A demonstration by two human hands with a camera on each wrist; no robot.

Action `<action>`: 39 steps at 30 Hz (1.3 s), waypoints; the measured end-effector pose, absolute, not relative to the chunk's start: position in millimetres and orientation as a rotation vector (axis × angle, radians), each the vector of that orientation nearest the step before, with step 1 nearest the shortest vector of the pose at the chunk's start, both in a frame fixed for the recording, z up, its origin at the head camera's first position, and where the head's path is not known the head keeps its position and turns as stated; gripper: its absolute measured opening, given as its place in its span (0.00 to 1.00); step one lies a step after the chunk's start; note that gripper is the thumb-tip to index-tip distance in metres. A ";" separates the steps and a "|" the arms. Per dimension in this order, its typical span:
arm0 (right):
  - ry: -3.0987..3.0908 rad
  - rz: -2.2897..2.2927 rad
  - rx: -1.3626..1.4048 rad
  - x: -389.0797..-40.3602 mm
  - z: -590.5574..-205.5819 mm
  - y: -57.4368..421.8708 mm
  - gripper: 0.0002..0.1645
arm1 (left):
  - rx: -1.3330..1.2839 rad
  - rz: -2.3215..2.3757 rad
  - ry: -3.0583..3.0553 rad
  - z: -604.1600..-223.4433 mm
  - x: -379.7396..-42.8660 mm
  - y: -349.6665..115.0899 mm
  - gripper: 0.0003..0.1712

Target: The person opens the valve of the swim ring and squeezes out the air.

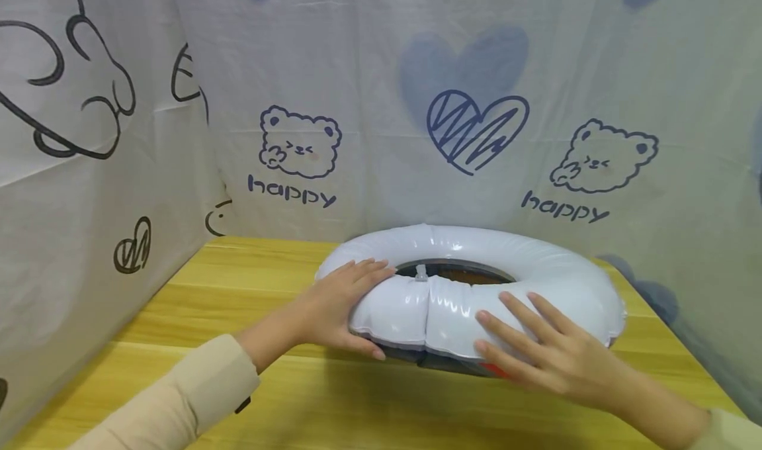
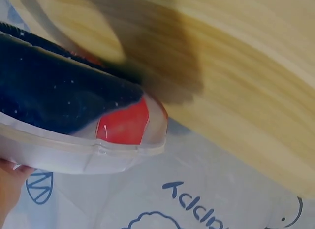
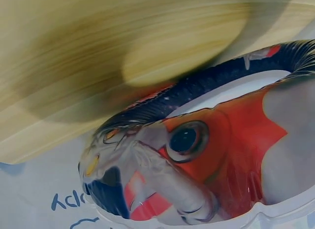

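Observation:
A white inflatable swim ring is tilted above the wooden table, its front side raised off the surface. My left hand grips its left front, with fingers over the top and the thumb at the lower edge. On the right front, my right hand holds the tube with spread fingers on top; its thumb is hidden. A clear valve sticks up at the inner rim. The underside shows a dark blue and red print in the left wrist view, and a fish's eye in the right wrist view.
A yellow wood-grain table lies below the ring, which casts a shadow on it. Behind it hangs a pale cloth printed with hearts, bear faces and "happy". Another printed cloth closes off the left side.

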State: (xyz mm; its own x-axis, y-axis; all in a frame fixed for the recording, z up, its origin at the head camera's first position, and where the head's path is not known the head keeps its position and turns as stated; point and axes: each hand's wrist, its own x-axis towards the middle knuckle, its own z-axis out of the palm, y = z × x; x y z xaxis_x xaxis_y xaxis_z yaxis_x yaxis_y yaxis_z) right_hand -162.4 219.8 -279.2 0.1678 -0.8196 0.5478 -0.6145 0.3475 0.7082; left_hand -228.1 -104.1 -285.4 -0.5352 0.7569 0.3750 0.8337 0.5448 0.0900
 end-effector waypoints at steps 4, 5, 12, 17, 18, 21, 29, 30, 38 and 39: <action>-1.586 -0.242 1.357 -161.8 -285.2 223.1 0.27 | -1.326 -0.399 -2.429 -292.3 -228.2 -104.3 0.60; -1.607 -0.236 1.362 -161.6 -286.4 223.7 0.29 | -1.323 -0.398 -2.417 -293.6 -227.9 -104.5 0.60; -1.737 -0.120 1.396 -159.3 -289.0 224.2 0.44 | -1.335 -0.349 -2.370 -301.8 -223.8 -105.8 0.59; -1.787 -0.069 1.360 -160.3 -290.0 226.5 0.43 | -1.350 -0.251 -2.365 -312.6 -218.2 -106.2 0.59; -1.797 -0.068 1.352 -160.9 -291.2 227.3 0.43 | -1.347 -0.231 -2.363 -315.0 -216.8 -106.5 0.59; -1.861 -0.058 1.322 -163.1 -297.1 230.4 0.43 | -1.327 -0.185 -2.359 -322.3 -212.7 -107.7 0.60; -2.192 -0.092 1.224 -169.5 -321.8 244.1 0.47 | -1.266 -0.035 -2.360 -344.6 -199.2 -108.8 0.62; -2.230 -0.096 1.219 -170.2 -324.8 245.2 0.48 | -1.258 -0.014 -2.351 -347.5 -197.9 -108.8 0.62; -2.368 -0.143 1.231 -170.1 -344.9 243.5 0.51 | -1.205 0.080 -2.325 -367.4 -188.1 -110.3 0.62; -2.384 -0.144 1.231 -169.8 -346.7 243.2 0.51 | -1.199 0.081 -2.325 -369.7 -187.2 -110.4 0.62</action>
State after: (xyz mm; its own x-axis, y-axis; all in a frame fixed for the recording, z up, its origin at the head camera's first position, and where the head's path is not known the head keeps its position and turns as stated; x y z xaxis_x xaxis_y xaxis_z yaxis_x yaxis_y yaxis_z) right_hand -169.8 243.2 -346.7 -0.4999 -0.7952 0.3433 -0.7480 0.5962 0.2916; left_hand -187.2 -110.4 -369.7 -0.4745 0.7746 0.4181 0.7435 0.6070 -0.2807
